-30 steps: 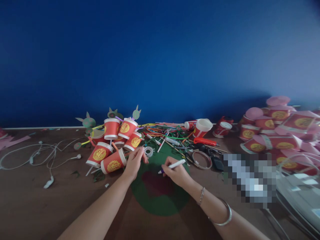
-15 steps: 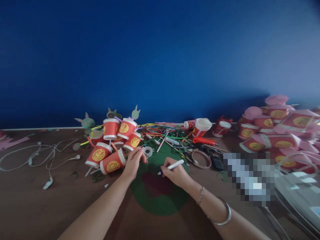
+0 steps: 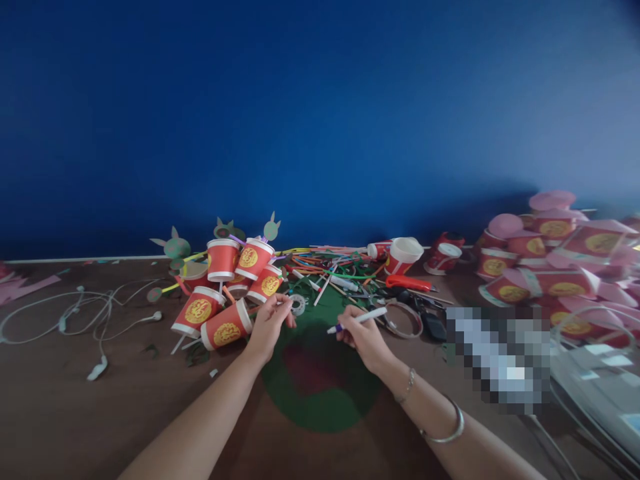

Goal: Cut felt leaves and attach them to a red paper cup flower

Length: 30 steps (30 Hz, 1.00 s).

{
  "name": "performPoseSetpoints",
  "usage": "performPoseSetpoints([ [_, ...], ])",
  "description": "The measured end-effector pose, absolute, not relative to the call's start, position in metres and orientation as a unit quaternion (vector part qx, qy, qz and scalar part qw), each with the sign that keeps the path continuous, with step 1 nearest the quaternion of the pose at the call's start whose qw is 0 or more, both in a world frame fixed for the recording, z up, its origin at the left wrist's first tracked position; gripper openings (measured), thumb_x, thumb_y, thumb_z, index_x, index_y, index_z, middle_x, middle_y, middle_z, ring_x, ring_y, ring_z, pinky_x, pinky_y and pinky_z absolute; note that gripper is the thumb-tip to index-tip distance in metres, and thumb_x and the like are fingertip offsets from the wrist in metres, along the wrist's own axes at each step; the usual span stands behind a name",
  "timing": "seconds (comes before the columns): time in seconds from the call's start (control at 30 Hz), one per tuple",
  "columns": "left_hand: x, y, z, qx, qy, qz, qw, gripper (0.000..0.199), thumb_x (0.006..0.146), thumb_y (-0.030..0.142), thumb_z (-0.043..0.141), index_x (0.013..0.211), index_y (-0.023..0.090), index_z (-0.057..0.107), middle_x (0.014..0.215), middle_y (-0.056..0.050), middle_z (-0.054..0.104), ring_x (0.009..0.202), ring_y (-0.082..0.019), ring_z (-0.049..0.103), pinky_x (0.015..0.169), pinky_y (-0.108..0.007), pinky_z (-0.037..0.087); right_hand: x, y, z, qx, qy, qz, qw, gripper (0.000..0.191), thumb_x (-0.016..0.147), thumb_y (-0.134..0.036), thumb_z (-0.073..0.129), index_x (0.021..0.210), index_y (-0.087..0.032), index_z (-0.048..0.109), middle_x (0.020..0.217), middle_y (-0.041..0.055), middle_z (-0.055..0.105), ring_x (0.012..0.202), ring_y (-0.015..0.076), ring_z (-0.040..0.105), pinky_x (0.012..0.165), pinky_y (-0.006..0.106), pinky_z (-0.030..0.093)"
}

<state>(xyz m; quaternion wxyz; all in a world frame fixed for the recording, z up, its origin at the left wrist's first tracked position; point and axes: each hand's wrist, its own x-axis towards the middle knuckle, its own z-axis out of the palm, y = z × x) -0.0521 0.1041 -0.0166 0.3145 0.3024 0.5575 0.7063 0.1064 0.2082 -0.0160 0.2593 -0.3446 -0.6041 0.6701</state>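
Observation:
My right hand [image 3: 361, 337] is closed round a white marker [image 3: 370, 316], whose tip points left above a round dark green sheet [image 3: 320, 413]. A dark red patch [image 3: 313, 373] shows in the middle of that sheet. Over the sheet's upper left part is my left hand [image 3: 273, 323], its fingers bent together beside a white tape roll [image 3: 298, 305]. What those fingers pinch, if anything, is too small to name. Red paper cups [image 3: 226, 325] with yellow emblems lean in a cluster just left of my left hand.
Behind the sheet lie pipe cleaners [image 3: 300, 260], a red-orange tool [image 3: 410, 283] and a standing cup [image 3: 404, 252]. White earphones [image 3: 97, 367] lie left on the brown table [image 3: 125, 427]. Pink-trimmed cups [image 3: 565, 283] are piled right. A blue wall [image 3: 320, 120] rises behind.
My right hand has moved up and to the right with the marker, away from the middle of the sheet. My left hand has hardly moved.

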Motion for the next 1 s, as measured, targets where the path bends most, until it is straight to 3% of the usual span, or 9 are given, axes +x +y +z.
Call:
performPoseSetpoints([
  [0.17,-0.053,0.105,-0.017,0.306,0.570,0.699,0.305,0.024,0.080,0.040,0.052,0.078,0.016,0.056,0.042,0.007,0.048,0.047,-0.012,0.052,0.058,-0.024,0.040,0.108,0.219,-0.015,-0.351,-0.468,0.745,0.319,0.026,0.066,-0.036,0.063,0.060,-0.019,0.044,0.046,-0.0037,0.053,0.040,0.0065,0.042,0.037,0.017,0.024],
  [0.3,-0.052,0.105,-0.018,0.314,0.574,0.696,0.296,0.036,0.082,0.044,0.047,0.059,0.017,0.051,0.042,0.005,0.048,0.047,-0.012,0.052,0.058,-0.026,0.041,0.109,0.222,-0.016,-0.349,-0.434,0.764,0.326,0.036,0.068,-0.047,0.063,0.057,-0.019,0.043,0.043,-0.0033,0.050,0.038,0.0062,0.039,0.035,0.018,0.022],
  [0.4,-0.053,0.104,-0.019,0.323,0.568,0.698,0.291,0.041,0.084,0.043,0.045,0.050,0.019,0.043,0.043,0.004,0.048,0.049,-0.012,0.051,0.060,-0.026,0.042,0.110,0.224,-0.016,-0.329,-0.423,0.777,0.330,0.035,0.069,-0.045,0.064,0.058,-0.019,0.043,0.043,-0.0045,0.048,0.038,0.0058,0.036,0.035,0.018,0.019],
  [0.63,-0.052,0.102,-0.020,0.339,0.548,0.706,0.293,0.023,0.084,0.036,0.047,0.069,0.019,0.047,0.048,0.006,0.052,0.051,-0.012,0.052,0.060,-0.026,0.042,0.110,0.227,-0.016,-0.294,-0.427,0.771,0.369,0.020,0.066,-0.032,0.068,0.070,-0.019,0.053,0.053,-0.0041,0.055,0.045,0.0067,0.043,0.037,0.016,0.024],
  [0.83,-0.051,0.101,-0.018,0.368,0.602,0.677,0.208,0.020,0.087,0.034,0.042,0.088,0.018,0.054,0.050,0.006,0.052,0.053,-0.013,0.054,0.061,-0.026,0.043,0.111,0.230,-0.018,-0.303,-0.413,0.769,0.382,0.023,0.071,-0.039,0.063,0.065,-0.018,0.055,0.051,-0.0030,0.053,0.044,0.0064,0.042,0.036,0.017,0.025],
  [1.0,-0.052,0.098,-0.020,0.365,0.651,0.653,0.128,0.018,0.081,0.033,0.054,0.084,0.016,0.058,0.067,-0.001,0.064,0.068,-0.016,0.061,0.068,-0.027,0.045,0.112,0.230,-0.017,-0.305,-0.412,0.770,0.379,0.026,0.070,-0.042,0.063,0.065,-0.017,0.055,0.048,-0.0027,0.052,0.042,0.0066,0.042,0.036,0.016,0.026],
])
